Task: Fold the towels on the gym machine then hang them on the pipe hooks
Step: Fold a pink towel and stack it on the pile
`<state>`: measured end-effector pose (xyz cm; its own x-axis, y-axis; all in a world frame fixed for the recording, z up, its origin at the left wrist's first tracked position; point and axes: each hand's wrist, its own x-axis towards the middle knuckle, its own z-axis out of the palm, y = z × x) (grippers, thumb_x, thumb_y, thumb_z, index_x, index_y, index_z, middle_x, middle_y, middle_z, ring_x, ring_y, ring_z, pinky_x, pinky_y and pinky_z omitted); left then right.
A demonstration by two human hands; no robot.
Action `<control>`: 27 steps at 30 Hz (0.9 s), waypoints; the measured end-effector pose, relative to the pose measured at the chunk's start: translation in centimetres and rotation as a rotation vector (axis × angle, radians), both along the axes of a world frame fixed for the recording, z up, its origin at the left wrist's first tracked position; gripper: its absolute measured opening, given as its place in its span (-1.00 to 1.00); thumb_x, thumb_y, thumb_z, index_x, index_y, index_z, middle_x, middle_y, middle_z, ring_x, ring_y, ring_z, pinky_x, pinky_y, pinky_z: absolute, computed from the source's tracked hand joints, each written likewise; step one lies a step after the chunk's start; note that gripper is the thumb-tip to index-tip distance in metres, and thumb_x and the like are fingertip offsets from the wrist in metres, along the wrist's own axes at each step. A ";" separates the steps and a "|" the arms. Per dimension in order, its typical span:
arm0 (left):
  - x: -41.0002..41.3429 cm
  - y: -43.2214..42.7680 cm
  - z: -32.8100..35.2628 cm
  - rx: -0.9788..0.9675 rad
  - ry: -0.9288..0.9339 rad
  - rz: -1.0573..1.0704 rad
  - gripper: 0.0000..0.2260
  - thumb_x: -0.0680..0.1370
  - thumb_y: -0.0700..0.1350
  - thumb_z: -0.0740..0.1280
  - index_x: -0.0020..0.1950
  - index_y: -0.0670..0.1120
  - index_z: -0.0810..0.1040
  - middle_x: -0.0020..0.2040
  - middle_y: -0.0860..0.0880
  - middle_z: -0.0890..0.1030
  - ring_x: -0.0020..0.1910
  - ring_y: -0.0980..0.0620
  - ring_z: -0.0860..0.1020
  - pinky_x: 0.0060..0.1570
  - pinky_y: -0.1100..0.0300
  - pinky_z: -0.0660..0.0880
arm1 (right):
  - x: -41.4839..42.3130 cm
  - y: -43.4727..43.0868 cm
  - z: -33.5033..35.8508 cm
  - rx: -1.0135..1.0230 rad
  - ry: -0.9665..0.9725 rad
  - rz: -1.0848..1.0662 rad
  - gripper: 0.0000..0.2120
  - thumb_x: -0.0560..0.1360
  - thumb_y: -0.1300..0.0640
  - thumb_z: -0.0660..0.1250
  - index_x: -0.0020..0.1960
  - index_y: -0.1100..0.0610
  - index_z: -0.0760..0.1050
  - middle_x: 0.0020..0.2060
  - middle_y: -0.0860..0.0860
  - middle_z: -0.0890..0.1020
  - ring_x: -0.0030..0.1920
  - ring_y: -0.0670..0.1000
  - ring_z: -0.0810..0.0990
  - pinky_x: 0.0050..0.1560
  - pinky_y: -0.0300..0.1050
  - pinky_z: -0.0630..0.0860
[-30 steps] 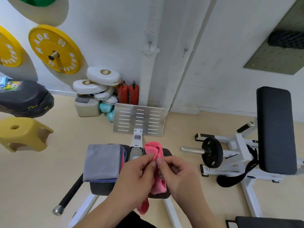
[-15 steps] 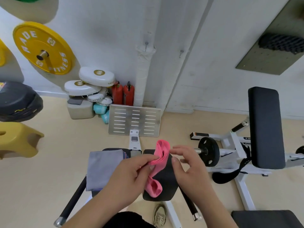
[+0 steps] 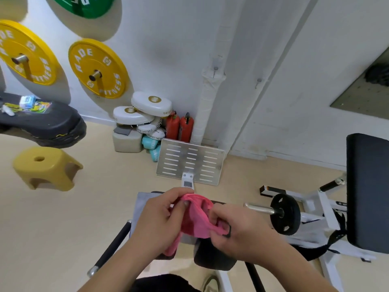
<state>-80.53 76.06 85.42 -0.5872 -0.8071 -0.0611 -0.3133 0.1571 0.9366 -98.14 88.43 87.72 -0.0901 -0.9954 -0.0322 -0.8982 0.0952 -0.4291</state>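
Floor (image 3: 63, 218) beige, wall (image 3: 168, 49) white; hands (image 3: 155, 224) (image 3: 246, 232) grip pink towel (image 3: 195, 218) over black pad (image 3: 212, 258).

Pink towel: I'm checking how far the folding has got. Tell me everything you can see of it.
The pink towel is a soft, fleecy-looking cloth, bunched up, not folded flat. The left hand pinches its upper edge, the right hand grips its right end; a tail hangs below the left hand. It is held above the machine's black pad.

Black-padded gym machine (image 3: 212, 260), white frame, standing on beige floor (image 3: 63, 224); metal footplate (image 3: 190, 162) at far end. Folded grey towel (image 3: 142, 205) flat on left pad, partly hidden.
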 end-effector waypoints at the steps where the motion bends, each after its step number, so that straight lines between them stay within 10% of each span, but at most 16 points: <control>1: 0.3 -0.2 0.0 -0.002 -0.001 0.008 -0.73 0.65 -0.17 0.31 0.11 0.20 0.68 -0.05 0.25 0.72 -0.05 0.17 0.68 0.05 0.10 0.63 | 0.4 -0.2 0.1 0.000 0.025 0.041 -0.87 0.38 0.02 0.38 -0.13 -0.07 0.44 -0.30 -0.13 0.52 -0.24 -0.07 0.44 -0.27 -0.37 0.34; 6: 2.1 -1.5 -0.2 -0.048 0.002 0.040 -0.69 0.64 -0.20 0.31 0.05 0.25 0.66 -0.08 0.29 0.70 -0.07 0.21 0.66 -0.04 0.19 0.63 | 0.7 -1.7 0.5 -0.116 0.136 0.079 -0.92 0.51 0.02 0.36 0.00 -0.07 0.53 -0.23 -0.15 0.56 -0.24 -0.07 0.49 -0.21 -0.09 0.52; 13: 3.9 -3.2 -0.1 -0.073 0.056 0.039 -0.67 0.64 -0.18 0.32 0.03 0.29 0.65 -0.01 0.30 0.70 0.03 0.23 0.65 -0.03 0.41 0.54 | 0.3 -2.4 1.4 -0.086 0.283 0.032 -0.78 0.50 -0.17 0.32 0.02 -0.09 0.62 -0.19 -0.18 0.47 -0.18 -0.13 0.42 -0.21 -0.24 0.32; 19: 4.0 -3.7 0.3 -0.080 0.082 -0.009 -0.75 0.65 -0.14 0.30 0.09 0.21 0.66 0.01 0.24 0.71 0.02 0.17 0.65 -0.02 0.34 0.54 | -0.3 -2.4 1.0 -0.135 0.081 -0.200 -0.84 0.50 -0.12 0.45 0.06 -0.17 0.59 -0.02 -0.26 0.47 -0.05 -0.21 0.52 -0.14 -0.42 0.39; 27: 1.8 -3.2 2.1 0.011 0.126 -0.274 -0.76 0.65 -0.17 0.31 0.13 0.20 0.50 -0.05 0.16 0.74 -0.08 0.13 0.69 -0.03 0.18 0.61 | 2.9 -4.8 3.0 -0.035 -0.225 -0.168 -0.39 0.40 -0.24 0.47 0.41 -0.28 0.39 0.20 -0.31 0.56 0.23 -0.26 0.53 0.29 -0.21 0.50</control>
<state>-78.72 72.91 87.49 -0.7868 -0.6170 0.0188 -0.1414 0.2098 0.9675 -95.21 83.66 90.67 -0.2480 -0.9681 -0.0363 -0.7529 0.2162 -0.6216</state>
